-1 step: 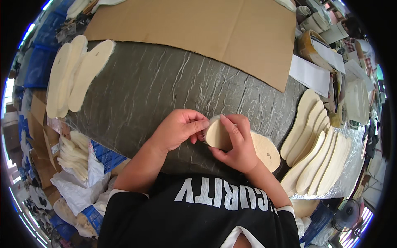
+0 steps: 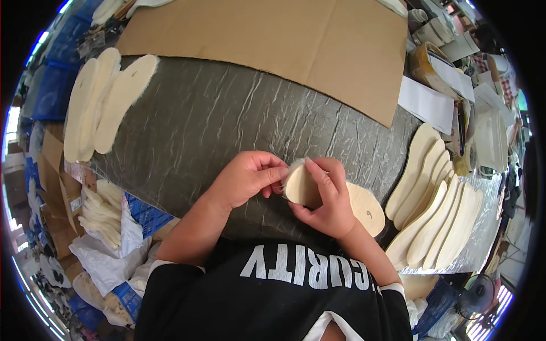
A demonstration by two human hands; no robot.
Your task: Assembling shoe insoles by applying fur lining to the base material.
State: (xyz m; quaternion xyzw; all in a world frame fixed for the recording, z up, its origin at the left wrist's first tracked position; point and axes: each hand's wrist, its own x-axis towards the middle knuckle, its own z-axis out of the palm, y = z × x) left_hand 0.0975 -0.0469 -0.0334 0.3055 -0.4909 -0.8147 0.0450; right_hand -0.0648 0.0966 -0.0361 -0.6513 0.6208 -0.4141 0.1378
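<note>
Insole [image 2: 300,187], cream and rounded at its visible end, sits between the person's two hands, close to the edge of the tabletop nearest the black shirt [image 2: 267,295]. The right hand [image 2: 329,196] has a closed grip on it, with the thumb on the near side and the fingers bent over the far rim. The left hand [image 2: 256,177] holds its thumb and forefinger drawn together at the fluffy left edge, so its grip is a narrow pinch on that fringe. Past the right hand, a pale rounded end [image 2: 367,211] with a small dark mark lies against the tabletop [image 2: 199,125]; the hand hides whether it belongs to the same piece.

The tabletop is dark grey under a creased, shiny covering. Several cream insoles [image 2: 126,103] overlap at its far left, some with small marks. On the right, one overlapping row [image 2: 415,170] lies behind a second fanned row [image 2: 422,220]. A large brown cardboard sheet [image 2: 273,42] covers the far side, and white paper [image 2: 426,105] lies just beside its right corner. Below the left edge, a white bag [image 2: 105,267] and pale pieces [image 2: 102,219] lie near a blue crate [image 2: 147,215].
</note>
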